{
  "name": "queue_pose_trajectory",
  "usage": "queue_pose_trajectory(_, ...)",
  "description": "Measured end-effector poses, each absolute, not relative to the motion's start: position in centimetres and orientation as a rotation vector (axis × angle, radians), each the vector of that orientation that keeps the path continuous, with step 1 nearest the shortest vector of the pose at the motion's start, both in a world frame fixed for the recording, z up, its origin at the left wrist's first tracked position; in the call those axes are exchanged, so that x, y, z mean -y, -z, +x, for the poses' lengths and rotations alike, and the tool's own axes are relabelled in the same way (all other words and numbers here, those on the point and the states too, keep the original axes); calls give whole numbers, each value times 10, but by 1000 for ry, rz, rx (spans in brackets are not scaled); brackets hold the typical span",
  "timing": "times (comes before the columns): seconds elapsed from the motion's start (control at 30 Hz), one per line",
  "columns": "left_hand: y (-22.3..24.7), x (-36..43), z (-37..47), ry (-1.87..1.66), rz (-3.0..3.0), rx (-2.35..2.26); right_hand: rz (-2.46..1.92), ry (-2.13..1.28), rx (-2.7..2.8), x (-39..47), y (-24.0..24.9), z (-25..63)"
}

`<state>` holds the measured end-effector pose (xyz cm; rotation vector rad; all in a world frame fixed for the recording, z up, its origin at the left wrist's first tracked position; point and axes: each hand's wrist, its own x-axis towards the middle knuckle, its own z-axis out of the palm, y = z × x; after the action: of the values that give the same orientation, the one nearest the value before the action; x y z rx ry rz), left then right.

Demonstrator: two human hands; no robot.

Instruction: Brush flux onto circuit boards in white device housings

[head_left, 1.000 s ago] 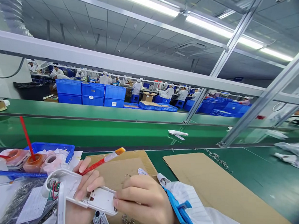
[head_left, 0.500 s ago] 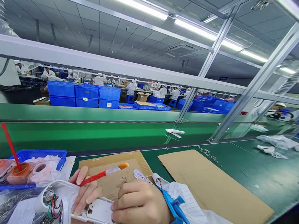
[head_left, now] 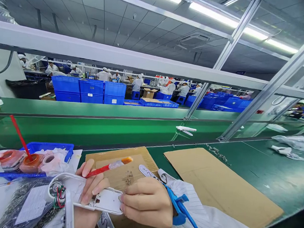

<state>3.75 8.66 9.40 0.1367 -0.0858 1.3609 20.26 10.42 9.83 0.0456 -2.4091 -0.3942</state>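
My left hand [head_left: 92,186] is closed around a white plastic housing [head_left: 109,200], whose rounded end is open and shows red, green and black wires [head_left: 59,195]. A brush [head_left: 109,167] with a red handle and orange-stained bristles is also tucked between those fingers, pointing right. My right hand [head_left: 147,202] pinches at the housing's flat right end, fingertips pressed together; whatever small piece may be between them is mostly hidden. Tiny metal parts [head_left: 129,176] lie on the cardboard [head_left: 100,153] behind my hands. A white patterned part [head_left: 146,170] rests behind my right wrist, which wears a blue strap [head_left: 177,208].
At left, a blue tray [head_left: 69,152] holds orange-stained pots, one with a red stick [head_left: 20,136] in it. A bag of small metal parts [head_left: 11,205] lies before it. Another cardboard sheet [head_left: 219,183] is at right. White parts [head_left: 186,129] sit on the green belt [head_left: 131,131].
The view has shifted slightly, so the scene sits further right and higher. Both hands keep their hold on the housing, with my right fingertips still at its right end.
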Motion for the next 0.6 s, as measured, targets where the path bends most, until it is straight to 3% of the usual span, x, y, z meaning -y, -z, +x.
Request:
queue_pose_trajectory(0.17,-99,-86,39,-1441,131,25,-188,-160,2271,-104,-88,201)
queue_pose_trajectory(0.27,-98,-86,38,-1436,131,26,-202,-298,2249,-103,-87,201)
queue_pose_trajectory(0.6,-77,-101,40,-1399,288,219,-136,249,2468,-98,-116,197)
